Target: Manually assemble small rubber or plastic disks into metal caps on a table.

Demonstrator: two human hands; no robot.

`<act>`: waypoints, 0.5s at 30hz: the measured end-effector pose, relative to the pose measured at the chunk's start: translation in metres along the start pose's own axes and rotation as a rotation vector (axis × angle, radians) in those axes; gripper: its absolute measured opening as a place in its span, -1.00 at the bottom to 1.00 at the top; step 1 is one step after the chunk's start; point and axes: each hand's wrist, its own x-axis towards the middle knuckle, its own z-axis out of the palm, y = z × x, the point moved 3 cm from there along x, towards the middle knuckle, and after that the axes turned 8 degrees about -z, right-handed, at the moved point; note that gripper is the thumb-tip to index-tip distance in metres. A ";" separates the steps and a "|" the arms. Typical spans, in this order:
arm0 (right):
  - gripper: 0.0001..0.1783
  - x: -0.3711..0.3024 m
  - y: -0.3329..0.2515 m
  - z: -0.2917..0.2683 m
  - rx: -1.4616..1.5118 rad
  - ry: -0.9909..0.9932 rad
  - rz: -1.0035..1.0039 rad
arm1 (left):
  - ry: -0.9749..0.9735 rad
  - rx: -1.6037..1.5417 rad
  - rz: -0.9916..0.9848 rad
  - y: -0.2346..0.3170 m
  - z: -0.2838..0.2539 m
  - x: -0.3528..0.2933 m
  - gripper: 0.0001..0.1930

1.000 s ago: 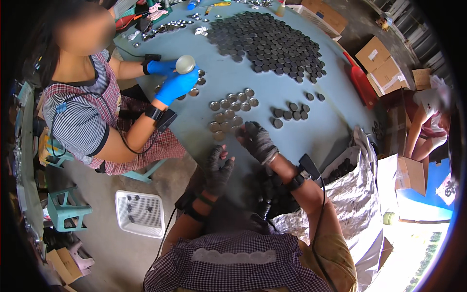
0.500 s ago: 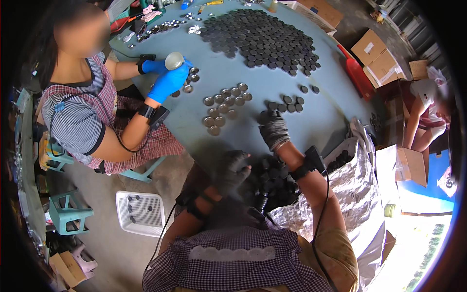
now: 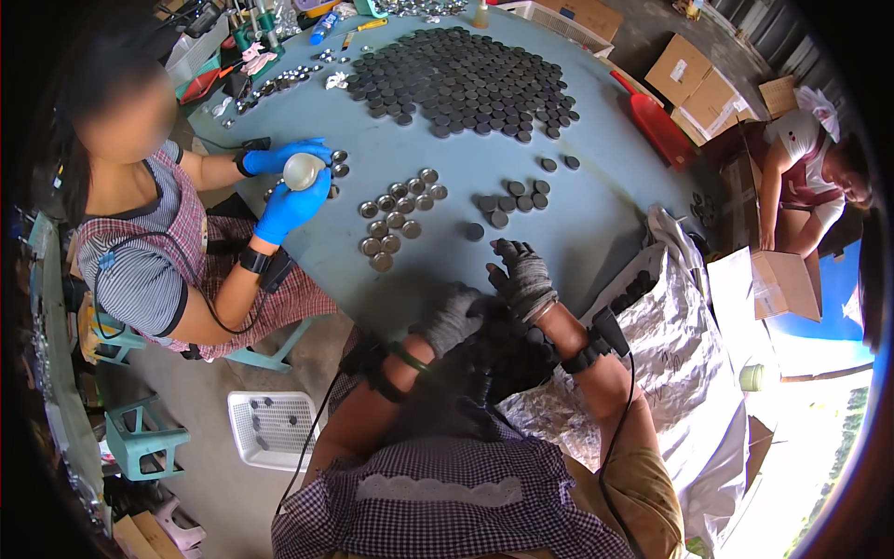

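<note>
Right hand (image 3: 523,278), gloved, fingers spread open at the blue table (image 3: 596,224) near edge. Left hand (image 3: 453,320) curled below the edge; grip indeterminate. Dark discs (image 3: 507,200) just beyond, bare tabletop between. Brown cartons (image 3: 694,79) far right.

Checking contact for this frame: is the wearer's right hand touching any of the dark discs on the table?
No. The right hand is at the table edge, apart from the nearest dark discs.

Single head-worn fisheye view, looking steeply down from close above the hands (image 3: 494,298) onto the blue tabletop (image 3: 577,224).
</note>
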 end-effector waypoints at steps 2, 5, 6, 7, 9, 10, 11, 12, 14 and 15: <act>-0.54 0.000 -0.001 0.002 0.023 0.003 -0.011 | 0.101 0.029 -0.063 -0.018 -0.009 -0.010 -0.70; -0.54 -0.002 0.000 0.014 0.056 0.025 -0.067 | 0.243 0.036 -0.127 -0.038 -0.024 -0.022 -0.80; -0.54 -0.003 0.000 0.018 0.059 0.023 -0.066 | 0.244 0.109 -0.103 -0.028 -0.036 -0.025 -0.80; -0.56 -0.003 -0.001 0.023 0.146 -0.016 -0.012 | 0.251 0.184 -0.080 -0.022 -0.045 -0.028 -0.79; -0.57 -0.003 -0.002 0.039 0.231 -0.056 0.037 | 0.256 0.214 -0.097 -0.020 -0.049 -0.030 -0.78; -0.62 -0.006 0.004 0.054 0.578 -0.074 0.209 | 0.253 0.238 -0.104 -0.019 -0.048 -0.029 -0.78; -0.67 -0.010 0.010 0.069 0.924 -0.088 0.383 | 0.254 0.232 -0.098 -0.017 -0.048 -0.028 -0.78; -0.78 -0.012 0.001 0.074 1.189 -0.045 0.529 | 0.241 0.211 -0.118 -0.019 -0.048 -0.031 -0.77; -0.75 -0.013 -0.006 0.078 1.102 -0.063 0.444 | 0.229 0.188 -0.140 -0.022 -0.048 -0.033 -0.76; -0.70 -0.011 -0.012 0.075 1.015 -0.077 0.361 | 0.228 0.231 -0.164 -0.023 -0.046 -0.034 -0.74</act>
